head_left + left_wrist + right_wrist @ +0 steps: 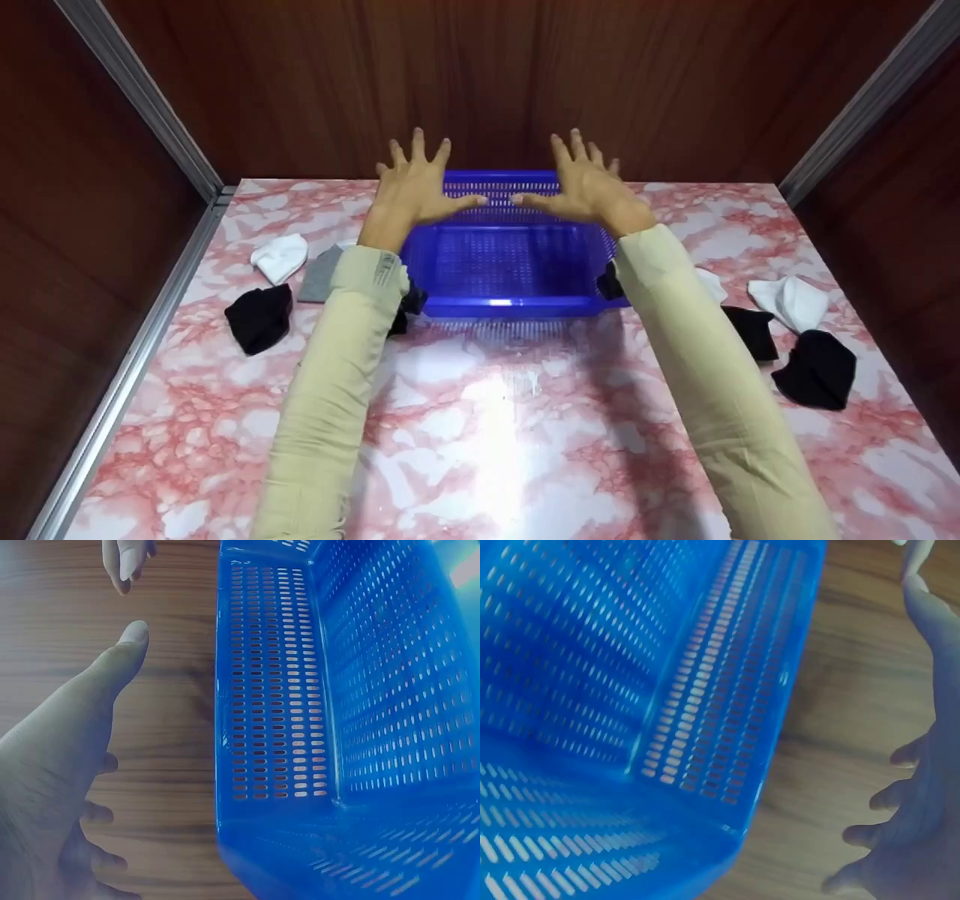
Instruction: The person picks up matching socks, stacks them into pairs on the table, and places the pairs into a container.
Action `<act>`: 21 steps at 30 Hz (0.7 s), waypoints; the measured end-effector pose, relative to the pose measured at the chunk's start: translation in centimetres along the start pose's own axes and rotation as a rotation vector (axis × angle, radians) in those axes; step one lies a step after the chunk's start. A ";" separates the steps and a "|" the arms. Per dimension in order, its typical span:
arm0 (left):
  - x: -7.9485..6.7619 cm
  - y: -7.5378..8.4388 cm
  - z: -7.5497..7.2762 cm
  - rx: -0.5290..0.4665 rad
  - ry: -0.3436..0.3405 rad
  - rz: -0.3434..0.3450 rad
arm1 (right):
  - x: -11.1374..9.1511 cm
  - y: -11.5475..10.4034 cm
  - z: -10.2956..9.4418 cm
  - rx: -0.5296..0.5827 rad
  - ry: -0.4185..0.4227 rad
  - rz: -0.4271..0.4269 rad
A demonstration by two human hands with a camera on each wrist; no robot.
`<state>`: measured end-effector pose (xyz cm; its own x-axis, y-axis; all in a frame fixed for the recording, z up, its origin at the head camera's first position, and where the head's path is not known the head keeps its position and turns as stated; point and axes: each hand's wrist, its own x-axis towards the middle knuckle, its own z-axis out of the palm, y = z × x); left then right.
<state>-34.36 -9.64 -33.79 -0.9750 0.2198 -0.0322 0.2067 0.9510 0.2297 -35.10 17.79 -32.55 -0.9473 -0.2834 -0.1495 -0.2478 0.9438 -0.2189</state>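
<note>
Pale yellow sleeves (319, 409) come nearest, both forearms stretching forward over the pink-and-white marbled counter (495, 450). At the far left, a white cloth (280, 258) lies just behind a black cloth (259, 320), with a grey cloth (319, 276) beside them, partly covered by the left sleeve. Next comes the left hand (411, 193), its fingers straight and spread wide, thumb pointing inward, holding nothing. Between the forearms stands the blue slotted basket (517, 306), upright on the counter before a dark wood panel (480, 82); both wrist views show a gap between its far rim and the hands. The right hand (592, 187) mirrors the other, fingers fanned wide around nothing, the two thumb tips near each other but apart. Past the right sleeve, a second white cloth (791, 301) lies between two more black cloths (817, 370).
</note>
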 end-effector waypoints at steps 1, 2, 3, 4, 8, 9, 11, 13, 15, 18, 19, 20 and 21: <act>-0.2 -0.2 -0.1 -0.006 0.003 -0.001 | -0.1 -0.3 0.0 0.000 0.001 -0.014; -0.3 -0.4 -0.2 -0.015 0.006 -0.002 | -0.1 -0.7 -0.1 0.001 0.002 -0.028; -0.6 -0.6 -0.3 -0.023 0.006 -0.003 | -0.2 -1.0 -0.2 0.002 0.003 -0.042; -0.8 -0.8 -0.4 -0.033 0.005 -0.004 | -0.3 -1.3 -0.2 0.005 0.004 -0.053; -1.7 -1.8 -0.7 -0.060 -0.001 -0.014 | -0.7 -2.6 -0.5 0.014 0.007 -0.099; -1.9 -2.1 -0.8 -0.055 0.000 -0.013 | -0.8 -2.9 -0.5 0.016 0.008 -0.114; -2.3 -2.6 -0.9 -0.046 0.007 -0.011 | -0.9 -3.6 -0.5 0.019 0.012 -0.146; -2.6 -3.1 -1.0 -0.033 0.019 -0.003 | -1.1 -4.3 -0.5 0.020 0.015 -0.176; -2.9 -3.5 -1.0 -0.034 0.026 0.005 | -1.3 -5.1 -0.5 0.024 0.010 -0.198; -3.2 -4.3 -1.1 -0.053 0.029 0.007 | -1.6 -6.3 -0.5 0.039 0.002 -0.226; -3.4 -4.6 -1.2 -0.059 0.032 0.008 | -1.7 -6.7 -0.4 0.047 0.002 -0.237; -3.5 -4.8 -1.2 -0.065 0.035 0.007 | -1.8 -7.1 -0.4 0.053 0.007 -0.252; -3.7 -5.1 -1.3 -0.071 0.042 0.007 | -1.9 -7.5 -0.3 0.059 0.011 -0.263</act>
<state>-31.90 -15.60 -33.60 -0.9765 0.2155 0.0100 0.2086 0.9314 0.2982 -31.52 11.30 -30.34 -0.8540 -0.5156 -0.0697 -0.4740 0.8262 -0.3046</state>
